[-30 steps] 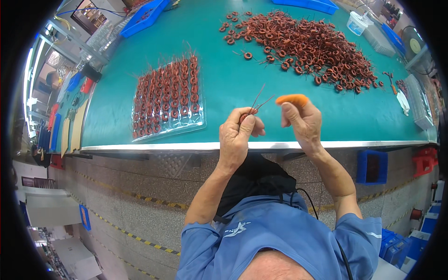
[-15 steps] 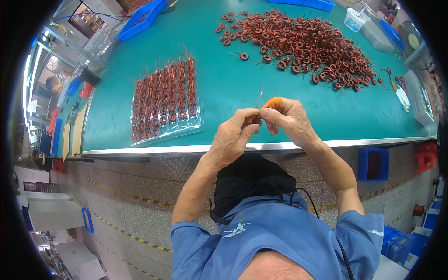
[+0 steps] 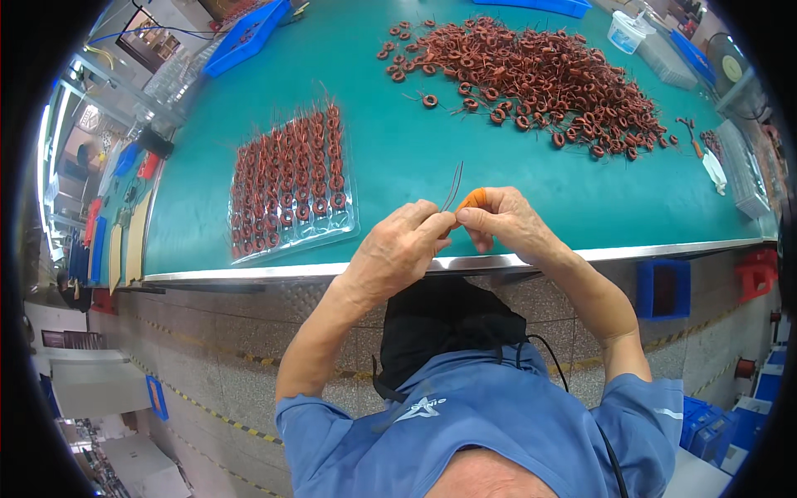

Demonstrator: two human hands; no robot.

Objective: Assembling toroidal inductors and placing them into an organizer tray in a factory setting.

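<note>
Near the table's front edge, my left hand [image 3: 403, 249] is closed around a small ring coil, almost all hidden by the fingers. Two thin copper wire leads [image 3: 453, 187] rise from between the hands. My right hand [image 3: 510, 222] meets the left fingertips, its thumb pressed to the index finger in a pinch; what lies in that pinch is too hidden to name. An orange wrap [image 3: 471, 199] covers the right index finger. To the left, a clear plastic tray [image 3: 353, 220] holds rows of copper-wound ring coils [image 3: 286, 178] with their leads upward.
A large heap of loose ring coils [image 3: 540, 79] covers the far right of the green table [image 3: 398, 141]. Blue trays [image 3: 249, 37] lie along the back. A white tub [image 3: 627, 33], orange-handled pliers [image 3: 696, 143] and clear trays [image 3: 741, 170] stand at the right.
My left hand has turned over so that its back and knuckles cover the ring coil, which showed before. The wire leads have shifted slightly left; the right hand stays near its place.
</note>
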